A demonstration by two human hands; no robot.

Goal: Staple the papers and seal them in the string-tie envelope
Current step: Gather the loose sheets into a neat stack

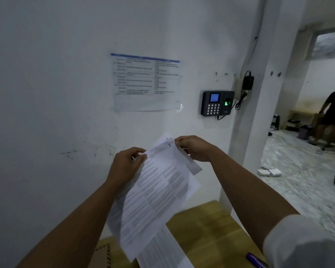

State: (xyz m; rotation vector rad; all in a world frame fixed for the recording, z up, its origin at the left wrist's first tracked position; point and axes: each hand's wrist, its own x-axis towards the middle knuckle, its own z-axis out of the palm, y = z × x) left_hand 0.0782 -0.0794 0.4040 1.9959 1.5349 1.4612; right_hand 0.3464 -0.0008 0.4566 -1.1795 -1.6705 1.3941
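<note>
Both the left hand (127, 165) and right hand (193, 148) pinch the top corners of the loose papers (155, 192) above the table (207, 235), apparently still unstapled, with the envelope work left.

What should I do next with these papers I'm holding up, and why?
Probably square the papers first: they fan out unevenly between your left hand and right hand, so tapping their edges on the wooden table below would line them up for stapling.

We hold the printed papers (159, 186) up with our left hand (125, 165) and right hand (194, 148), above the wooden table (211, 229)
</note>
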